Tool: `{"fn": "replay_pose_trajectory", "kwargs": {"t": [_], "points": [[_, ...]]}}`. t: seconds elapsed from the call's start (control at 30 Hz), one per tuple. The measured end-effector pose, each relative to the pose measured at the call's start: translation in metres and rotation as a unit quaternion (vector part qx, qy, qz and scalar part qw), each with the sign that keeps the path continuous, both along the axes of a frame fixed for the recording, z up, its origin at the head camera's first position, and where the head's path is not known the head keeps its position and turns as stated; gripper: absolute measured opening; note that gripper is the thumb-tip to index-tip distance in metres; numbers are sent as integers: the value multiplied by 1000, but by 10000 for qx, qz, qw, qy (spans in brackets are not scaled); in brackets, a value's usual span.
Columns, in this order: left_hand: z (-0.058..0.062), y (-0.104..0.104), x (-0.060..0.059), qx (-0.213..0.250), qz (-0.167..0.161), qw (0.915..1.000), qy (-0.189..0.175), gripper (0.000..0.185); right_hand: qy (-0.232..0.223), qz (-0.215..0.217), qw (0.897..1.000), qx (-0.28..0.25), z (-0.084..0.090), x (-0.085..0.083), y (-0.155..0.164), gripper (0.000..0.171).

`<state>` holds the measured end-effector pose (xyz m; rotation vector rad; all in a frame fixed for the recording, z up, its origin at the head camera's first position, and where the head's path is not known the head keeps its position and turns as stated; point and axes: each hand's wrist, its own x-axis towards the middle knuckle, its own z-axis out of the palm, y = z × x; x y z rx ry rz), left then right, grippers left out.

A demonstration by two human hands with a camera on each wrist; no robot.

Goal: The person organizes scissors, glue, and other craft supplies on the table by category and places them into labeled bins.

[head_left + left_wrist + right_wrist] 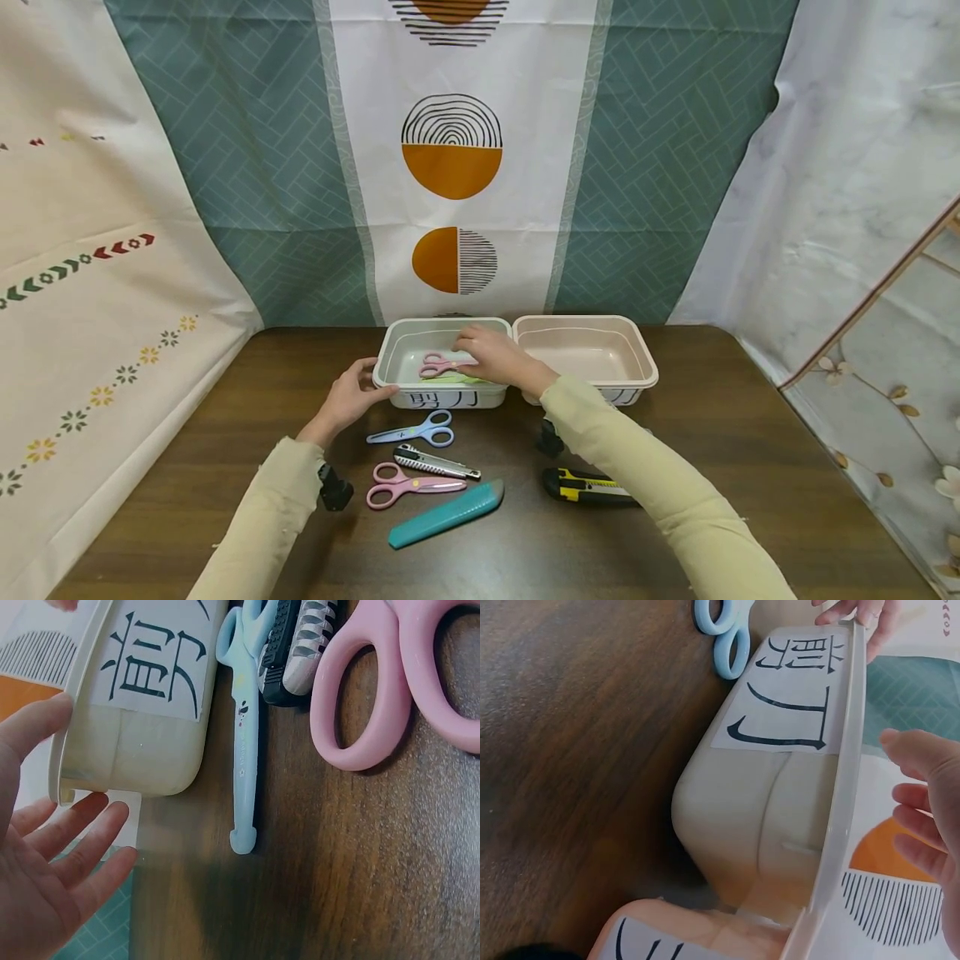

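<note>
Reaching into the white bin (401, 354), the right hand (491, 357) lies over pink scissors (437, 364) that rest on the bin's floor beside something pale green (457, 379). Its fingers look relaxed and spread over the blade end; whether they pinch the blades I cannot tell, since the hand covers them. The left hand (348, 398) steadies the bin's left corner, fingers straight and spread, thumb along the rim; the left wrist view shows the open palm (37, 877) against the bin wall (131, 746).

The scissors look light and stiff, with smooth plastic loops and thin blades, so they should lift easily but may slide on the slick bin floor. The loops or the shank just ahead of them seem the safest hold, with the blades kept closed.

A pink bin (585, 350) stands touching the white one on its right. On the surface (750, 467) in front lie blue scissors (412, 432), a grey knife (435, 464), a second pair of pink scissors (408, 485), a teal knife (447, 514) and a yellow-black knife (588, 487), this last partly under the right sleeve. A printed label (791, 705) is stuck on the white bin's front wall.
</note>
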<state>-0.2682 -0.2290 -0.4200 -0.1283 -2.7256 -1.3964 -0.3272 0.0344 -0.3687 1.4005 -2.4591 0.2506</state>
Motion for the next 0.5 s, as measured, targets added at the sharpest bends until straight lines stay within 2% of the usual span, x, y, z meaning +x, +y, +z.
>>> {"fn": "replay_pose_trajectory", "kwargs": {"t": [0.5], "points": [[-3, -1, -2, 11, 33, 9999, 99, 65, -165, -18, 9999, 23, 3, 8, 10, 37]]}}
